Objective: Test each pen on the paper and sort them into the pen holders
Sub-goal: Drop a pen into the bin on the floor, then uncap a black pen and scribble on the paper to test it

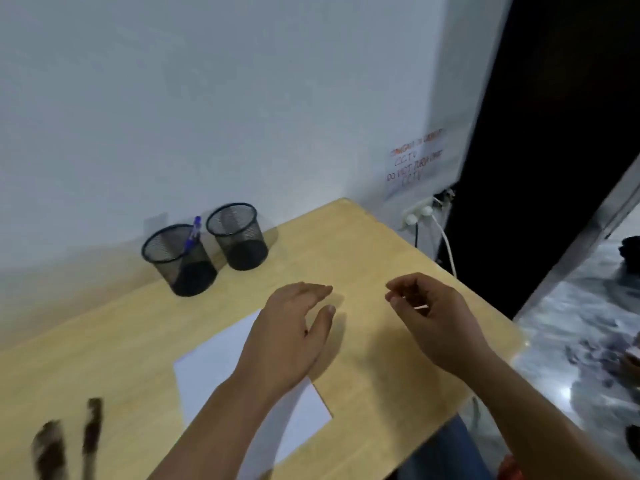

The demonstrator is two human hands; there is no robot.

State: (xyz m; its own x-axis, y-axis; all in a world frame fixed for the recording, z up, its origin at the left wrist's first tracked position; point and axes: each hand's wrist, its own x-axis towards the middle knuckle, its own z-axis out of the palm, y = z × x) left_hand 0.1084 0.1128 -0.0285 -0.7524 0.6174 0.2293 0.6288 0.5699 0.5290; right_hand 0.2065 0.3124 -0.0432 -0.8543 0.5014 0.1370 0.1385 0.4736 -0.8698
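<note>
Fingers of my left hand (294,327) lie straight and together above the white paper (221,351); my right hand (429,313) hangs loosely curled, holding nothing I can make out. Near the desk's (346,244) far edge stand two black mesh pen holders (239,237), the left one (180,261) holding a blue pen (192,233) leaning on its rim.

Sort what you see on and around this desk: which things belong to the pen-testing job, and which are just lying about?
Part of the job:
- sheet of paper
- left mesh holder, with a blue pen in it
- right mesh holder
- blurred dark pens at the desk's near left

Just lying about:
- handwritten notice on the wall
- wall socket and white cable
</note>
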